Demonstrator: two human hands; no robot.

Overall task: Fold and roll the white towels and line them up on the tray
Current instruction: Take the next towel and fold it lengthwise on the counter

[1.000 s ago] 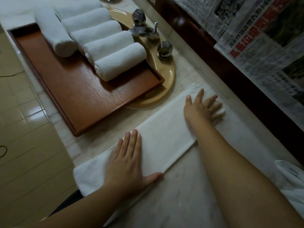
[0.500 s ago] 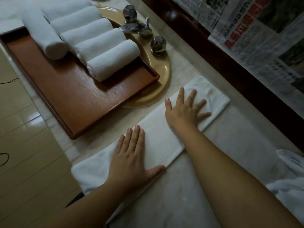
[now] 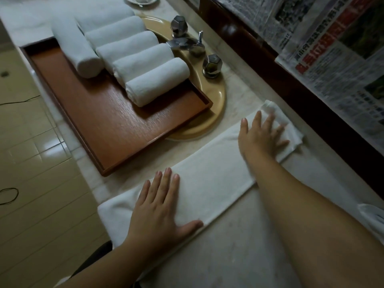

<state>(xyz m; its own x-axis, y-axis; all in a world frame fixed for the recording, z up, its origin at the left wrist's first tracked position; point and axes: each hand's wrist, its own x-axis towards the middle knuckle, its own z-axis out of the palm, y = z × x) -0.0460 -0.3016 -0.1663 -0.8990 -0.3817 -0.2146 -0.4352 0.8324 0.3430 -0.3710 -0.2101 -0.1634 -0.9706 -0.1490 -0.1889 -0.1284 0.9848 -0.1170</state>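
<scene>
1. Now sitting w/ six rolled towels (image 3: 153, 82) on tray (image 3: 108, 129), far left.
2. Pressing folded towel (image 3: 209, 190) near end, left hand (image 3: 160, 206) flat, fingers straight.
3. Sliding back out to far end, right hand (image 3: 261, 136) flat, splayed – smoothing done soon, rolling next.

Matt cloth towel (image 3: 207, 188), seemingly wood-grained tray (image 3: 116, 125), glossy metal faucet (image 3: 182, 43)

Dim, cool light. Pale glare sits on the floor tiles (image 3: 41, 150) at left. The right hand (image 3: 262, 136) is motion-blurred, its fingertips smeared. Straight lines bow toward the frame edges; the right side sinks into shadow.
</scene>
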